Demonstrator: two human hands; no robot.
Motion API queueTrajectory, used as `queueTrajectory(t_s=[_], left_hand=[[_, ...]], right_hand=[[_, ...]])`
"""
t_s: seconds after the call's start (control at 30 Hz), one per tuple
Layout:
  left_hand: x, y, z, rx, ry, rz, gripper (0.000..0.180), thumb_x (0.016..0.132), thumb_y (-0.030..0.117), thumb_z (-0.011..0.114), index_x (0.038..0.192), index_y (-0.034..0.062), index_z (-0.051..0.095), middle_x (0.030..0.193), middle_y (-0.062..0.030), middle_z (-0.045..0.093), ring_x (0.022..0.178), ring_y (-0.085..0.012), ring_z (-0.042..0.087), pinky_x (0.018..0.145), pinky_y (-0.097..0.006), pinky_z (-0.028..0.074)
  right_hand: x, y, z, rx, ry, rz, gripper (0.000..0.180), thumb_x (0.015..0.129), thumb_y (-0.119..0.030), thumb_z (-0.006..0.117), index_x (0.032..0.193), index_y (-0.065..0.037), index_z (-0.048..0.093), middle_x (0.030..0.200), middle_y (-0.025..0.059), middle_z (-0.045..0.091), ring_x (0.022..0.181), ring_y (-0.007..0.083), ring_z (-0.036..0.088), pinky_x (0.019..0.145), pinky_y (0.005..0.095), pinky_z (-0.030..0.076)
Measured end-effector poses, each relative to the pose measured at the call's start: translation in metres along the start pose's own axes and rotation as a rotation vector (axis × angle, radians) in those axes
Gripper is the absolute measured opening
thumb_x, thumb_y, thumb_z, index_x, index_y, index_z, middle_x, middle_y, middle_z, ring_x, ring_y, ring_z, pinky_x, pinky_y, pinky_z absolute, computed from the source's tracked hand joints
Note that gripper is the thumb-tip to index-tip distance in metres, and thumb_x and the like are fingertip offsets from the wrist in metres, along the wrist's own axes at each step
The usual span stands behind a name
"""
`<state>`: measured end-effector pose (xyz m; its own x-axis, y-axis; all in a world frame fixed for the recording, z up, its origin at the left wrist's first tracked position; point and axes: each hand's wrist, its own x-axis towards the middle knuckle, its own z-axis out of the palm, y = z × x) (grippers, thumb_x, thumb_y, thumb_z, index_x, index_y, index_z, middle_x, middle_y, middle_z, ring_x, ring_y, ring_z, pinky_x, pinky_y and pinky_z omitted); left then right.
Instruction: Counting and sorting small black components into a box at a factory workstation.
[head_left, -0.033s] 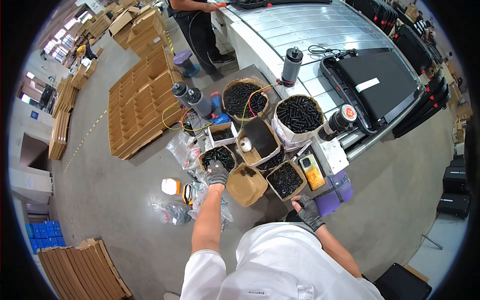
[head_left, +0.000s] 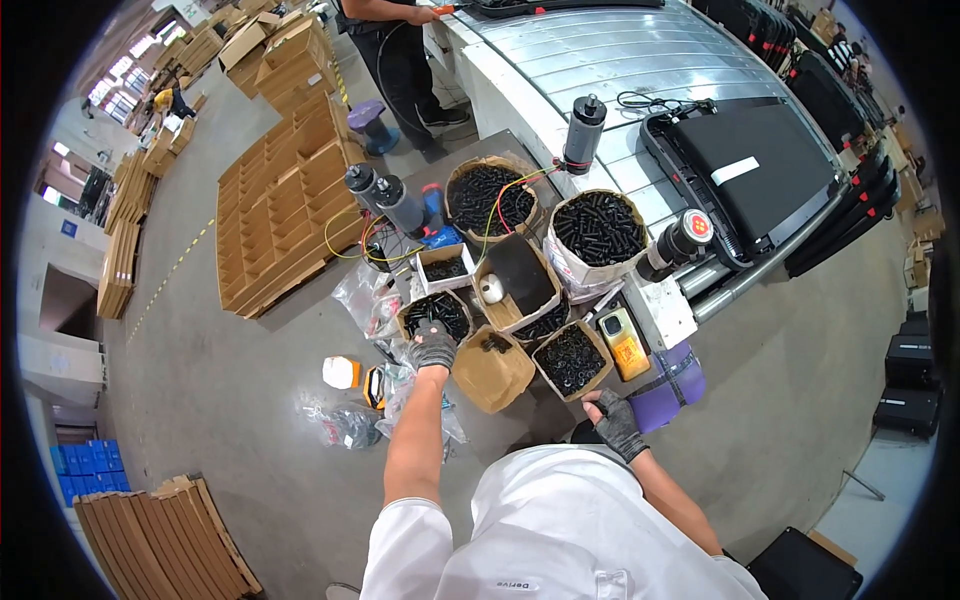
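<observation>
My left hand [head_left: 433,347], in a dark grey fingerless glove, reaches into a small open carton [head_left: 462,332] of black rod-like parts [head_left: 436,306]. Its fingertips are among the parts, so whether they grip any is hidden. My right hand [head_left: 620,424], gloved alike, hangs just in front of a carton [head_left: 540,361] full of small black pieces [head_left: 571,360]. Its fingers are curled with the thumb against them; anything held there is too small to make out. Between the hands lies a brown carton [head_left: 492,385] with a few dark pieces at its far side.
Behind stand a sack of black cylinders [head_left: 598,230], a large bag of black parts [head_left: 490,198] and wired grey cylindrical tools [head_left: 400,208]. A phone [head_left: 624,343] lies at right. A black case [head_left: 750,170] rests on the roller conveyor [head_left: 590,60]. Another person [head_left: 395,70] stands across.
</observation>
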<state>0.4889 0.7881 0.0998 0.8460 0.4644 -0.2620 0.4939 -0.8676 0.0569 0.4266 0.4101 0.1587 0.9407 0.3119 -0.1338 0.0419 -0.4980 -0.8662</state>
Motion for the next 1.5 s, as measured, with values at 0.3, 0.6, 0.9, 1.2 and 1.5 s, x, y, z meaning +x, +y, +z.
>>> queueTrajectory(t_s=[0.3, 0.6, 0.9, 1.2, 1.5], left_hand=[[-0.003, -0.002, 0.003, -0.012, -0.043, 0.054, 0.038, 0.078, 0.025, 0.065, 0.111, 0.0067, 0.062, 0.130, -0.0192, 0.047, 0.115, -0.0348, 0.052, 0.095, -0.046, 0.045], [0.005, -0.034, 0.022, -0.487, 0.388, -0.035, 0.032, 0.078, 0.029, 0.069, 0.083, -0.0027, 0.064, 0.085, -0.0180, 0.066, 0.085, -0.0316, 0.065, 0.078, -0.040, 0.050], [-0.140, 0.005, -0.053, -1.541, -0.313, -0.116, 0.029, 0.086, 0.026, 0.068, 0.102, 0.0027, 0.066, 0.073, 0.0006, 0.058, 0.064, -0.0087, 0.052, 0.058, -0.024, 0.041], [-0.237, 0.044, -0.017, -1.667, -0.569, -0.192, 0.033, 0.085, 0.016, 0.067, 0.114, 0.0012, 0.061, 0.084, -0.0052, 0.066, 0.066, -0.0104, 0.057, 0.061, -0.023, 0.047], [-0.264, 0.057, -0.010, -1.742, -0.570, -0.279, 0.023, 0.089, 0.012, 0.064, 0.107, -0.0015, 0.061, 0.089, -0.0106, 0.068, 0.073, -0.0141, 0.063, 0.067, -0.027, 0.053]], right_hand=[[-0.005, 0.008, 0.000, -0.051, 0.039, -0.050, 0.016, 0.084, -0.017, 0.062, 0.094, -0.005, 0.066, 0.090, 0.0121, 0.066, 0.086, 0.0275, 0.065, 0.077, 0.0353, 0.050], [-0.009, 0.003, -0.006, -0.071, 0.051, -0.042, 0.014, 0.085, -0.014, 0.061, 0.094, -0.003, 0.064, 0.090, 0.0124, 0.065, 0.087, 0.0273, 0.064, 0.078, 0.0350, 0.050], [0.041, 0.014, -0.008, -0.162, -0.036, -0.097, 0.022, 0.082, -0.012, 0.063, 0.103, -0.005, 0.063, 0.094, 0.0135, 0.064, 0.091, 0.0305, 0.062, 0.080, 0.0370, 0.049], [0.116, 0.038, 0.052, -0.575, -0.246, -0.371, 0.054, 0.074, -0.015, 0.068, 0.125, -0.009, 0.055, 0.125, 0.0214, 0.050, 0.121, 0.0392, 0.045, 0.101, 0.0440, 0.039], [0.130, 0.073, 0.055, -0.405, -0.282, -0.287, 0.026, 0.076, -0.008, 0.064, 0.102, -0.006, 0.067, 0.097, 0.0141, 0.062, 0.095, 0.0326, 0.059, 0.084, 0.0391, 0.047]])
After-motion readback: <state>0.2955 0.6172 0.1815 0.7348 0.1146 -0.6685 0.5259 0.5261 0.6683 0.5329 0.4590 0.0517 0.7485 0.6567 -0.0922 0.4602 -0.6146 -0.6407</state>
